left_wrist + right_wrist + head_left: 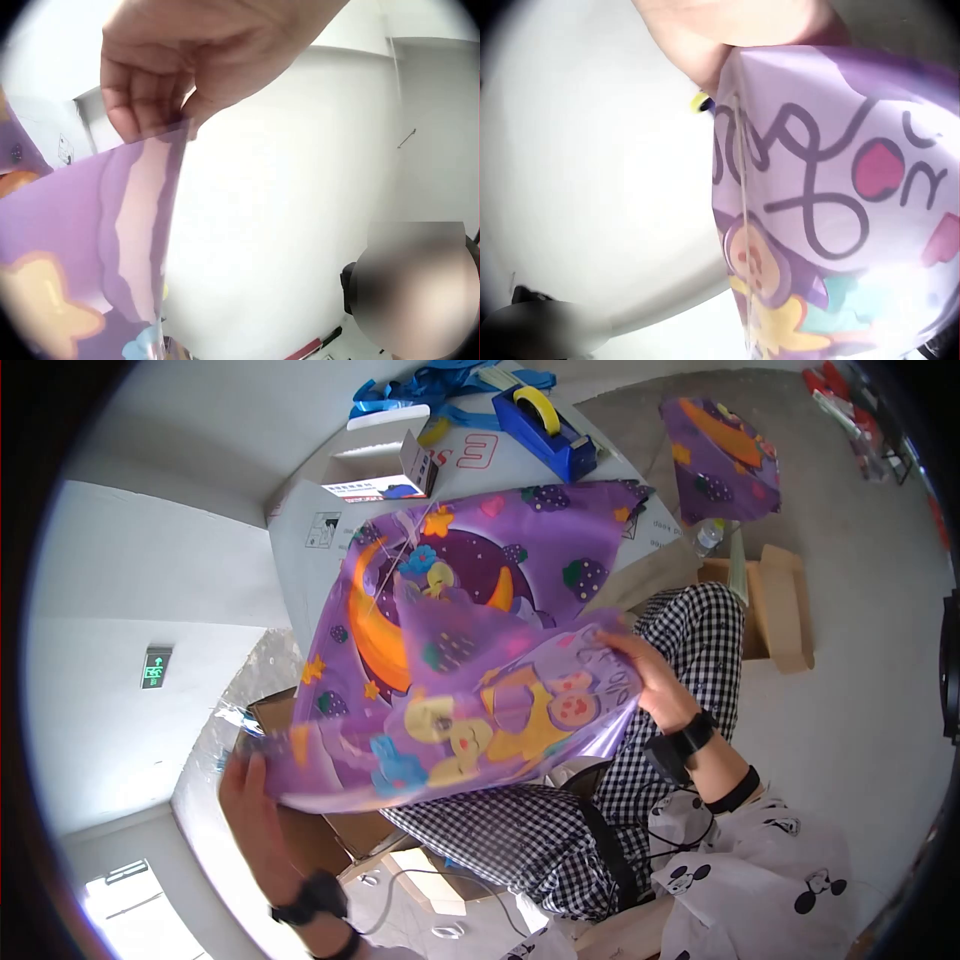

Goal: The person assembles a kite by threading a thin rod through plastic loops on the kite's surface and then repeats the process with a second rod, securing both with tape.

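Note:
A purple printed plastic sheet or bag (520, 710) with cartoon figures is held up between both hands above the lap. The left hand (250, 810) pinches its left corner; in the left wrist view the thumb and fingertips of that hand (187, 52) meet at the sheet's corner (135, 225). The right hand (655, 680) grips the opposite upper corner, and in the right wrist view this hand (742, 22) lies at the top edge of the lettered part (817, 165), its fingertips hidden. Behind it, another purple piece (570, 520) with an orange moon lies on the table.
On the table (300, 550) stand an open small white box (380, 470), a blue tape dispenser (550, 435) and blue straps (400, 400). A third purple piece (720, 460) is at the upper right. Cardboard boxes (785, 605) stand on the floor right and below left.

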Available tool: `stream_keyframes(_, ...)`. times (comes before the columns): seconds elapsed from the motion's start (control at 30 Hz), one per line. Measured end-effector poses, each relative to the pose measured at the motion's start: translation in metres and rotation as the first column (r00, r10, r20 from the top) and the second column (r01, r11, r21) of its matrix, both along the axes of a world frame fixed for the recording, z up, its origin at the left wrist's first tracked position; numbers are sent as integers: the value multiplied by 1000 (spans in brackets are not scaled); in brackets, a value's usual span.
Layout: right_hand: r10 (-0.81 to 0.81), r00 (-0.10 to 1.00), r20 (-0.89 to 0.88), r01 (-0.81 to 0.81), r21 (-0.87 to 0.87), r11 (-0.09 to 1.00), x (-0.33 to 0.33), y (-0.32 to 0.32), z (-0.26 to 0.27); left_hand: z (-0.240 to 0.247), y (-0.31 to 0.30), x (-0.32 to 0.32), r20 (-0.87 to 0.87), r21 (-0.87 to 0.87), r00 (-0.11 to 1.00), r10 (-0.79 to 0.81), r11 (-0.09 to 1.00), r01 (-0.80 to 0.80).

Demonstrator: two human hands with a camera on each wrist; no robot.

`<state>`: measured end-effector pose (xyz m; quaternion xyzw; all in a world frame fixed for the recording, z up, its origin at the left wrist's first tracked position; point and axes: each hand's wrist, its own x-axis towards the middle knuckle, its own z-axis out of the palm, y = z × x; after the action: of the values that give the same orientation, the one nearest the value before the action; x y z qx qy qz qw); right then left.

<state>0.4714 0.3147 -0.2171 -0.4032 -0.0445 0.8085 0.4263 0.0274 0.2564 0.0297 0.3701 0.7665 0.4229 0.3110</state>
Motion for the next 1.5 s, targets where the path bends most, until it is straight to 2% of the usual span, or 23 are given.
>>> stream_keyframes(0.07, -218, 974, 53, 209, 145, 967, 8, 6, 56, 28, 51, 2, -81, -44, 987, -140, 990, 137)
stream_keyframes(0.1, -328, 942, 68, 307, 216, 927, 14, 8, 83, 47, 77, 29, -136, 42, 989, -58, 997, 64)
stream_keyframes(0.13, -443, 894, 71, 411, 266, 872, 21, 9, 105, 65, 97, 42, 6, 222, 973, -230, 949, 223)
stream_keyframes(0.23, -670, 741, 36, 614, 368, 699, 43, 8, 134, 93, 137, 85, 264, 595, 664, -700, 659, 459)
stream_keyframes(0.3, -718, 697, 1, 666, 372, 647, 59, -2, 132, 81, 152, 96, 196, 341, 444, -875, 485, 805)
stream_keyframes(0.37, -765, 643, -8, 723, 333, 605, 65, -8, 105, 44, 167, 102, 222, 61, 361, -906, 383, 922)
stream_keyframes(0.4, -768, 641, -12, 732, 312, 606, 65, -12, 96, 18, 170, 106, 216, -4, 395, -893, 404, 915)
stream_keyframes(0.43, -768, 640, -14, 739, 285, 610, 63, -15, 85, -9, 170, 109, 211, -73, 431, -877, 426, 902)
stream_keyframes(0.5, -748, 663, -7, 728, 238, 643, 50, -18, 64, -60, 170, 113, 260, -34, 584, -769, 597, 802)
stream_keyframes(0.53, -732, 681, -3, 715, 214, 665, 40, -18, 54, -90, 172, 110, 152, 15, 626, -764, 636, 772)
stream_keyframes(0.63, -691, 722, 48, 680, 141, 720, 7, -20, 26, -169, 159, 90, 48, -455, 778, -627, 680, 576)
stream_keyframes(0.7, -633, 774, -35, 633, 8, 774, -5, -25, 23, -236, 121, 76, 677, -470, 643, -359, 462, 752)
stream_keyframes(0.77, -566, 817, -110, 557, -106, 824, -15, -28, 23, -210, 65, 131, 768, -504, 615, -179, 423, 753)
stream_keyframes(0.83, -486, 858, -168, 456, -188, 870, -18, -32, 29, -221, 20, 164, 870, -116, 421, -257, 723, 681)
stream_keyframes(0.87, -473, 862, -185, 439, -197, 877, -20, -35, 29, -227, 13, 178, 911, -102, 388, -142, 832, 545)
stream_keyframes(0.93, -445, 870, -214, 403, -211, 890, -22, -41, 30, -241, 7, 200, 967, -117, 248, 59, 967, 225)
stream_keyframes(1.03, -392, 899, -198, 353, -205, 913, -19, -43, 43, -258, 4, 222, 914, -339, 205, 349, 937, -82)
stream_keyframes(1.07, -403, 890, -213, 359, -217, 908, -20, -43, 50, -260, -2, 227, 918, -389, 75, 390, 921, -28)
stream_keyframes(1.17, -386, 858, -339, 323, -228, 918, -17, -47, 53, -240, -19, 259, 868, -487, -25, 497, 859, 160)
stream_keyframes(1.2, -408, 840, -359, 327, -267, 907, -18, -47, 58, -246, -26, 266, 881, -424, -115, 458, 874, 238)
stream_keyframes(1.27, -392, 848, -356, 328, -228, 917, -18, -50, 59, -255, -28, 277, 910, -350, -164, 380, 918, 186)
stream_keyframes(1.37, -390, 880, -271, 348, -192, 918, -19, -54, 65, -277, -25, 279, 948, -223, -240, 209, 974, -32)
stream_keyframes(1.5, -415, 908, -61, 403, -144, 904, -5, -65, 55, -267, -19, 237, 953, -302, -68, 296, 894, -331)
